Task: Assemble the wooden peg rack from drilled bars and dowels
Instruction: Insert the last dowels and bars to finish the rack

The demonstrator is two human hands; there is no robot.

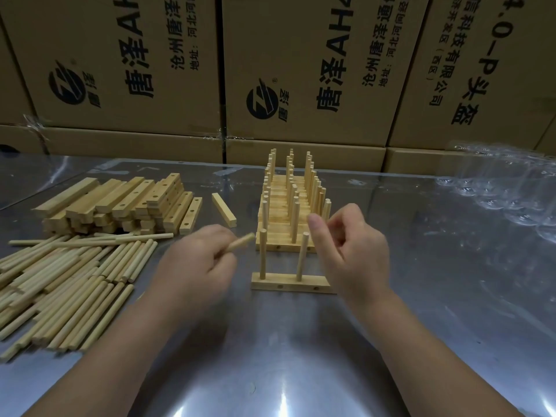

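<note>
A drilled bar (288, 283) lies on the table in front of me with two dowels (262, 255) standing upright in it. My left hand (198, 260) grips a dowel (240, 242), blurred, its tip pointing right toward the bar. My right hand (352, 245) hovers above the bar's right end, fingers loosely curled, holding nothing. Behind the bar stands a row of several finished bars with dowels (288, 203).
A pile of loose dowels (69, 281) lies at the left. Behind it is a stack of drilled bars (120, 206), with one bar (224, 209) lying apart. Cardboard boxes (301, 70) wall the back. Clear plastic packaging (505, 188) sits at the right.
</note>
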